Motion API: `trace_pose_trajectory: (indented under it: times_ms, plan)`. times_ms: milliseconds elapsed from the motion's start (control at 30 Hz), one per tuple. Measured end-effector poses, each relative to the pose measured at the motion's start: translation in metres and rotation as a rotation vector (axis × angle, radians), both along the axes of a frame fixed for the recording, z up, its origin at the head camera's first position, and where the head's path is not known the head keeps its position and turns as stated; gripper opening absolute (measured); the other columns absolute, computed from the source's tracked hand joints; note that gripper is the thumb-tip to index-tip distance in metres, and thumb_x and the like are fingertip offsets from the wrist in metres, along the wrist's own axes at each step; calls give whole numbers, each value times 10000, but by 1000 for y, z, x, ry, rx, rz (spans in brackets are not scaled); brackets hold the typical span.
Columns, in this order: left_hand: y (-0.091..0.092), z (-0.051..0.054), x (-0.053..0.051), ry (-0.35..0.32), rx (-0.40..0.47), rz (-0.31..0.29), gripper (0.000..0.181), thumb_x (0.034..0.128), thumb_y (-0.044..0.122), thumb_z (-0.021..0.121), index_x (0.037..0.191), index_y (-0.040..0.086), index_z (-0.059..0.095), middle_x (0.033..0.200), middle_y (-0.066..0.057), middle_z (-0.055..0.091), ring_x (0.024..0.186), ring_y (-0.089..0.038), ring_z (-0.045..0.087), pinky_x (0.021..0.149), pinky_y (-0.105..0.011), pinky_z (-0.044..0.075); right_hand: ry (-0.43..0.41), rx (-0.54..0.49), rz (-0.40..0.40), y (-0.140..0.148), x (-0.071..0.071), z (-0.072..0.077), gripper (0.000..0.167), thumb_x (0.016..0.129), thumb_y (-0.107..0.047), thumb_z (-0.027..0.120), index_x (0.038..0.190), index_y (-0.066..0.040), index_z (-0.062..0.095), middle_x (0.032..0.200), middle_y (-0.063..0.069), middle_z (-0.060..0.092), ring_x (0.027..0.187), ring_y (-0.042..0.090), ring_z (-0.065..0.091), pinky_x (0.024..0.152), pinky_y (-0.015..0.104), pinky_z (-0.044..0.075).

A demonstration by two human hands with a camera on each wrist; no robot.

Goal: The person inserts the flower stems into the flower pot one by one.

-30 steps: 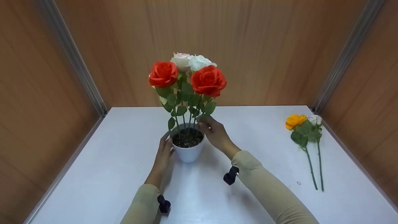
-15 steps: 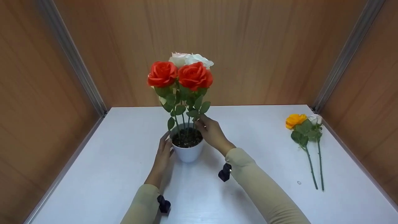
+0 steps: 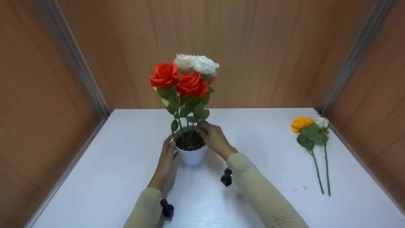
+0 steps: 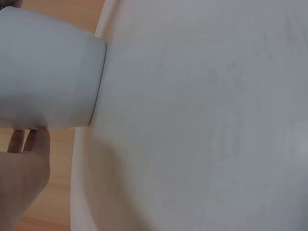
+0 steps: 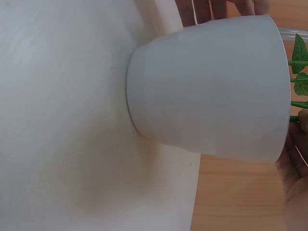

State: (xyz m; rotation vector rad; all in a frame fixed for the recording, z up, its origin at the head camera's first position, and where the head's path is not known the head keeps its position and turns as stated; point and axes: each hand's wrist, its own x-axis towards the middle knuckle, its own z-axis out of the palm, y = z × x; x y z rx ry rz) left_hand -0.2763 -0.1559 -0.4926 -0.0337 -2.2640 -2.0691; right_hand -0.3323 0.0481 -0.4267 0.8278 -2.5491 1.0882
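Observation:
A white flowerpot [image 3: 191, 156] filled with dark soil [image 3: 190, 142] stands upright on the table. My left hand [image 3: 164, 158] holds its left side; in the left wrist view, fingers [image 4: 41, 139] touch the pot wall. At the right rim, my right hand [image 3: 216, 139] pinches the stem of a red rose [image 3: 192, 84]. The stem [image 5: 294, 119] shows at the fingertips in the right wrist view; its lower end is hidden. Another red rose [image 3: 164, 75] stands to the left in the pot, with a white rose [image 3: 205, 65] and a pale pink rose [image 3: 183, 61] behind.
A yellow rose [image 3: 302, 123] and a white rose [image 3: 322, 122] lie side by side at the table's right. A small ring-shaped mark [image 3: 305, 187] is near their stems. Wooden panels [image 3: 253, 50] enclose the white table [image 3: 104, 164] at the back and sides.
My right hand has moved left and slightly down along the pot rim. The red rose in it has shifted left, close to the other red rose. My left hand has stayed on the pot.

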Motion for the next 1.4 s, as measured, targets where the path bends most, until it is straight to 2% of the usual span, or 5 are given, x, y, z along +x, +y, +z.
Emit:
trace_pose_trajectory:
  times_ms: [333, 600, 767, 900, 1400]
  plan:
    - [1, -1, 2, 30, 4, -7, 542, 1101, 438, 289, 1593, 225, 216, 1613, -135, 262, 1469, -353, 280, 1176, -517, 290, -12, 4, -60, -2, 1, -2, 164, 1010, -205, 640, 1082, -61, 672, 973, 40, 718, 885, 144, 654, 783, 315, 579]
    - [2, 1, 1, 23, 4, -2, 546, 1100, 435, 287, 1591, 205, 220, 1623, -134, 248, 1450, -372, 312, 1168, -521, 309, 22, 28, -19, 1, 1, 1, 78, 1000, -100, 634, 1012, -56, 697, 850, 11, 672, 754, 131, 566, 702, 305, 547]
    - [2, 0, -2, 15, 0, -2, 560, 1096, 442, 280, 1595, 197, 207, 1633, -117, 230, 1454, -359, 312, 1168, -505, 315, 19, 90, 0, 1, 0, 6, 106, 1003, -97, 626, 991, -56, 723, 805, 14, 679, 720, 137, 548, 688, 299, 533]
    - [2, 0, -1, 25, 5, -5, 557, 1098, 441, 289, 1594, 198, 212, 1630, -124, 234, 1449, -364, 319, 1165, -512, 317, 8, 92, -6, 1, 0, 6, 87, 996, -112, 646, 990, -58, 714, 795, 4, 669, 722, 138, 547, 674, 303, 532]
    - [-1, -1, -1, 26, -5, -16, 565, 1096, 457, 281, 1596, 207, 200, 1634, -129, 220, 1458, -378, 297, 1176, -518, 289, -43, 30, -17, -1, 1, 3, 149, 995, -141, 652, 1080, -30, 703, 990, 67, 723, 883, 171, 643, 823, 360, 580]
